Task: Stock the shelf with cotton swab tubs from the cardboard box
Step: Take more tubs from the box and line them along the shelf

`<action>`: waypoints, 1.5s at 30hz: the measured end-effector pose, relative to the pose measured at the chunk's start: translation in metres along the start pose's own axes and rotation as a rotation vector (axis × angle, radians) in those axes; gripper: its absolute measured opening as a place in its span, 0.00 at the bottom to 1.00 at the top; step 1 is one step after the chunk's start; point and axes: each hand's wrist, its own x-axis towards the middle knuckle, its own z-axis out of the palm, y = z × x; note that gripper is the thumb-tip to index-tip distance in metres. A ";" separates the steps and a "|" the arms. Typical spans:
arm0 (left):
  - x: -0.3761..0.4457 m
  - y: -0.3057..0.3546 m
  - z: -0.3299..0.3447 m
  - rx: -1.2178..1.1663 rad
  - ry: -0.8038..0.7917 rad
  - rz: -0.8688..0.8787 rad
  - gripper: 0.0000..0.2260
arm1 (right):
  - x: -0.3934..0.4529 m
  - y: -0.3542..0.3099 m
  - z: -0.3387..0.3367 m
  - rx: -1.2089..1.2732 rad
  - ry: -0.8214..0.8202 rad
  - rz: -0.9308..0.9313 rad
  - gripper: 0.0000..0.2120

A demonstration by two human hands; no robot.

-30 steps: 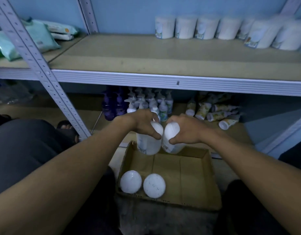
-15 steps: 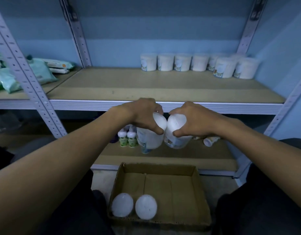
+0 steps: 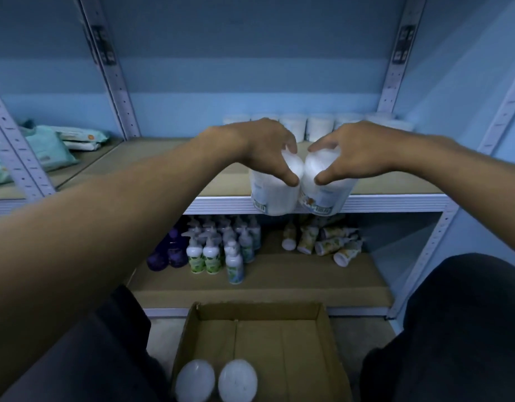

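Observation:
My left hand (image 3: 262,149) grips the lid end of a white cotton swab tub (image 3: 272,195), and my right hand (image 3: 352,152) grips a second tub (image 3: 325,195) beside it. Both tubs touch each other and hang in the air at the front edge of the middle shelf (image 3: 395,184). A row of several white tubs (image 3: 320,127) stands at the back of that shelf, partly hidden by my hands. Below, the open cardboard box (image 3: 279,340) on the floor holds two more tubs (image 3: 215,382) at its near left corner.
Wipe packs (image 3: 47,149) lie on the shelf section to the left. The lower shelf carries pump bottles (image 3: 218,248) and fallen tubes (image 3: 325,242). Perforated metal uprights (image 3: 111,79) frame the bay. My dark-clothed knees (image 3: 453,329) flank the box.
Both hands have risen with their tubs from above the box to the level of the middle shelf's front edge. The view has tilted upward.

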 end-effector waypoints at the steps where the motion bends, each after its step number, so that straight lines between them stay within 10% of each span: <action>1: 0.005 0.001 -0.004 0.009 0.000 -0.003 0.31 | 0.003 0.003 -0.003 0.004 0.003 0.012 0.33; 45: 0.081 -0.019 0.033 -0.157 0.114 -0.003 0.22 | 0.060 0.059 0.040 -0.002 0.167 0.116 0.22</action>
